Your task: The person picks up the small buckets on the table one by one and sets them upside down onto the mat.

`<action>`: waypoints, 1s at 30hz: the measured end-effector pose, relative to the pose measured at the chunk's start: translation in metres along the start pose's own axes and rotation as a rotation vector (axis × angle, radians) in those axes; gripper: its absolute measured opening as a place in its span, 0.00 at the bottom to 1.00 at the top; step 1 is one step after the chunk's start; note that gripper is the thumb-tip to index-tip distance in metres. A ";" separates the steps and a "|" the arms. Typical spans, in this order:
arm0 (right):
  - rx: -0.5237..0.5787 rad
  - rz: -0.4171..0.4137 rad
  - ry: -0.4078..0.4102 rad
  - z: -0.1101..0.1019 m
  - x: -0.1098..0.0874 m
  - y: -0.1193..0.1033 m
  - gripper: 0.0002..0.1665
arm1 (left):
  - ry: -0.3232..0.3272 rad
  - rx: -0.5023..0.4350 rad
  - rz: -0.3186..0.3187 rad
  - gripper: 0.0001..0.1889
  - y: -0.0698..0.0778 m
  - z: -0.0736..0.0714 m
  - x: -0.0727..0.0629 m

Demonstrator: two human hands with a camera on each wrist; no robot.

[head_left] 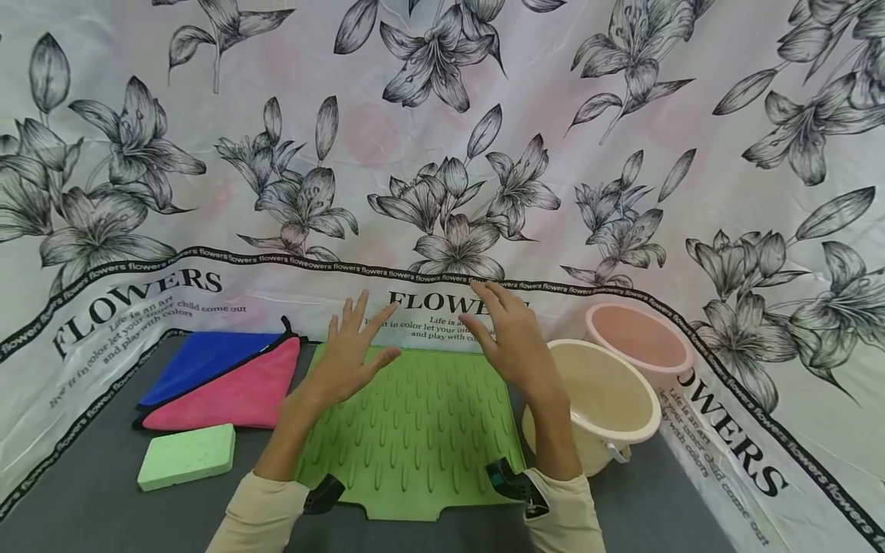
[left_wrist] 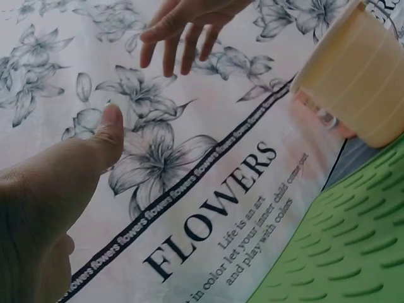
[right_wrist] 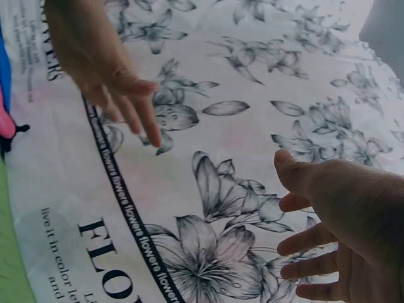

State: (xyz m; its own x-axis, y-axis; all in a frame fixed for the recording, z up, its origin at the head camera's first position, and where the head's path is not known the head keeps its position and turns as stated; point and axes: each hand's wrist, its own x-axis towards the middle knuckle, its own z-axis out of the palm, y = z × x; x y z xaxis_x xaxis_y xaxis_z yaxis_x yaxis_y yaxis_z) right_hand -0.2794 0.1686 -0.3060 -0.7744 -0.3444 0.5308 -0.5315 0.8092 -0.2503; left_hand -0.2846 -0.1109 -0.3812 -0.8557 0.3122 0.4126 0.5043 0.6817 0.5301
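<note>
My left hand (head_left: 349,353) is held up above the left part of a green ridged mat (head_left: 415,430), fingers spread and holding nothing. Opposite it, my right hand (head_left: 512,338) hovers over the mat's right edge with its fingers extended, also holding nothing. The two hands are apart, with a gap between them. In the left wrist view, my left thumb (left_wrist: 104,142) points up and the right hand (left_wrist: 189,28) shows beyond. From the right wrist, my right hand (right_wrist: 341,233) appears at the lower right, with the left hand (right_wrist: 101,69) across from it.
Left of the mat lies a folded blue and pink cloth (head_left: 221,384), with a light green sponge (head_left: 187,457) in front. A cream bucket (head_left: 601,399) stands close by my right forearm, and a pink bucket (head_left: 639,338) is behind it. A flower-printed sheet (head_left: 442,192) hangs behind everything.
</note>
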 end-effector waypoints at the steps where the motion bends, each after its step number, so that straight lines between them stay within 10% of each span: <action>1: 0.003 -0.004 0.016 -0.001 -0.001 0.002 0.36 | 0.002 -0.015 0.007 0.46 0.001 0.003 0.002; 15: 0.020 -0.022 0.157 -0.020 -0.016 0.020 0.31 | 0.013 -0.297 0.007 0.35 0.017 0.037 0.014; 30: -0.038 0.014 0.199 -0.028 -0.035 0.045 0.31 | -0.058 -0.295 0.100 0.38 0.052 0.066 0.025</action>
State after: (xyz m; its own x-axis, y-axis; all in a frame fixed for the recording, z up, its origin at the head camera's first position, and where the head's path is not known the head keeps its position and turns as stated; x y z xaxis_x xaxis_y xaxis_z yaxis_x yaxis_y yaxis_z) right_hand -0.2668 0.2306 -0.3135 -0.6968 -0.2351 0.6776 -0.5047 0.8320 -0.2303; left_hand -0.2867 -0.0241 -0.3918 -0.8010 0.4108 0.4355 0.5911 0.4269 0.6844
